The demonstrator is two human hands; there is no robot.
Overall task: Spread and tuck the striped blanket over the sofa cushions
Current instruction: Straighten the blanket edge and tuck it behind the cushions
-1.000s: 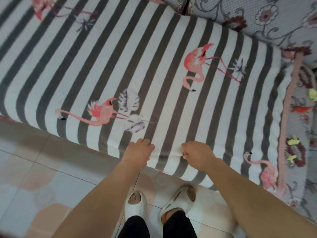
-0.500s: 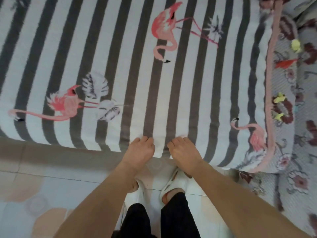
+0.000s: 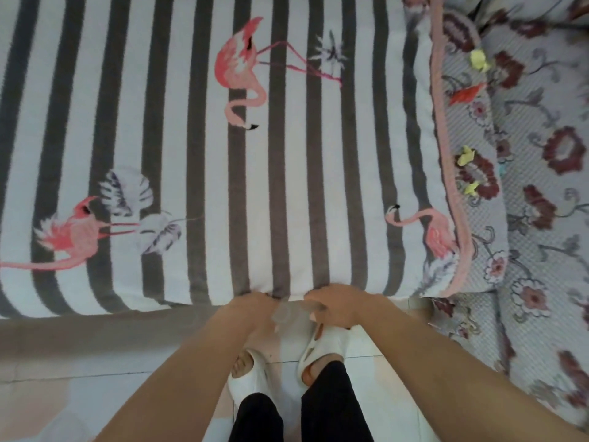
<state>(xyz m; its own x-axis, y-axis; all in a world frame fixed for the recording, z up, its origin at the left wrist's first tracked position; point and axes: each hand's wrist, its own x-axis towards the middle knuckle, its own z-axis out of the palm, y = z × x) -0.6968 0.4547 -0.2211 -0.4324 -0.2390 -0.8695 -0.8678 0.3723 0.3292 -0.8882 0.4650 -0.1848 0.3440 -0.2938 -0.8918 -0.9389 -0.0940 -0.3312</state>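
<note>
Under blanket edge (image 3: 287, 290), fingertips hidden.

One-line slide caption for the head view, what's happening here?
Both hands, left hand and right hand, grip the front edge of the striped blanket at the sofa's front, above white slippers.

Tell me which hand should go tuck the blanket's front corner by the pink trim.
Right hand: it grips the striped blanket nearer that pink-trimmed corner; the left hand is farther away.

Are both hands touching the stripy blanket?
Touching. The head view shows the left hand and right hand pressed against the front edge of the striped blanket, fingers curled under it.
</note>
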